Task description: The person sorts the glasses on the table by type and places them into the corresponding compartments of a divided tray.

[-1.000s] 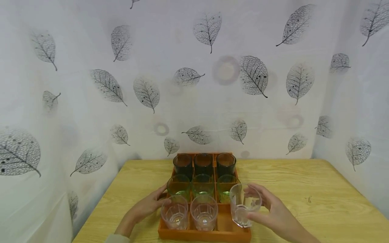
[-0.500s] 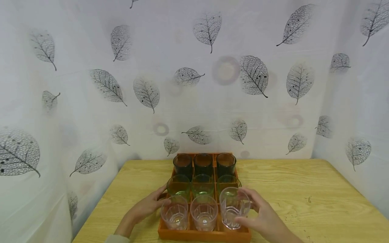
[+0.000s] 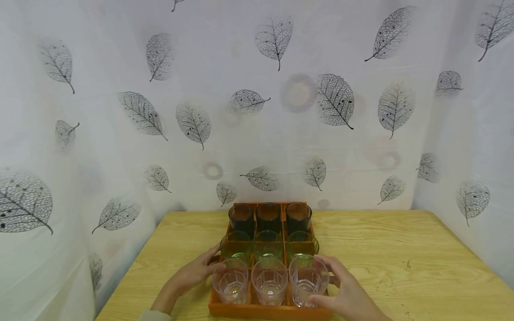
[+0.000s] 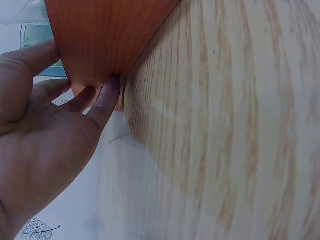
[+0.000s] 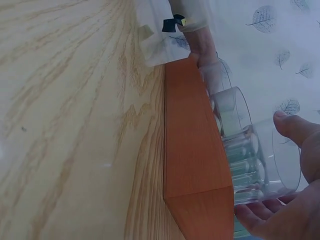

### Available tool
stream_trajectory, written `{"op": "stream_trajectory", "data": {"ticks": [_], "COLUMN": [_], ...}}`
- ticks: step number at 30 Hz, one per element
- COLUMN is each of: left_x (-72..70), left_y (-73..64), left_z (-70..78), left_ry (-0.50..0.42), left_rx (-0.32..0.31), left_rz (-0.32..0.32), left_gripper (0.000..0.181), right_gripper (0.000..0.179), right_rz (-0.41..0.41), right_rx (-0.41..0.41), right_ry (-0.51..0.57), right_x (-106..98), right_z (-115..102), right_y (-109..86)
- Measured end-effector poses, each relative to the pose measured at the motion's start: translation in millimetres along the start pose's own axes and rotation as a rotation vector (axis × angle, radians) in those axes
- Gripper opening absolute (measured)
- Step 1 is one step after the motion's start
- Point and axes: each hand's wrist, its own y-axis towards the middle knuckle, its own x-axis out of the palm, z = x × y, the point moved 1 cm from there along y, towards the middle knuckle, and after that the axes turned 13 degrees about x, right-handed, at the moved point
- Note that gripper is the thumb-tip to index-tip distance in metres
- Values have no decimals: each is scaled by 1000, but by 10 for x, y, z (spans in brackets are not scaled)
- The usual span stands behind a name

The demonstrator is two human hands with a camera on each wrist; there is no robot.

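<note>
A brown wooden tray with compartments stands on the table. My right hand holds a clear glass upright at the front right compartment, thumb in front and fingers on its far side. In the right wrist view the same clear glass stands above the tray's wall. At the tray's left side my left hand rests beside another clear glass. The left wrist view shows its fairly straight fingers touching the tray's side wall. A third clear glass sits in the front middle compartment.
Green-tinted glasses fill the tray's middle row, and dark glasses its back row. The wood-grain table spreads out on both sides. Behind it hangs a white curtain with leaf prints.
My right hand has carried the clear glass left and down, from over the tray's right edge into the front right compartment. The left hand and the tray have stayed put.
</note>
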Motion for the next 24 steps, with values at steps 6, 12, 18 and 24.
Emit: {"op": "stream_trajectory", "data": {"ticks": [6,12,18,24], "left_x": [5,10,8,16], "left_y": [3,3,1,-19], "left_z": [-8,-2,-5,-5], "left_ry": [4,3,14,50], "left_rx": [-4,-5,-12,-7], "left_rz": [4,4,12,35], "left_gripper": [82,82,83,81], "right_gripper": [81,78,68,62], "right_rz": [33,45,51,32], "right_rx": [-41,6,73,68], "right_ry": [-91,-76,-36,-46], "right_x": [-16,-69,-130,-171], "right_z": [52,89,99,119], "right_y": [-12,-18,-13,14]}}
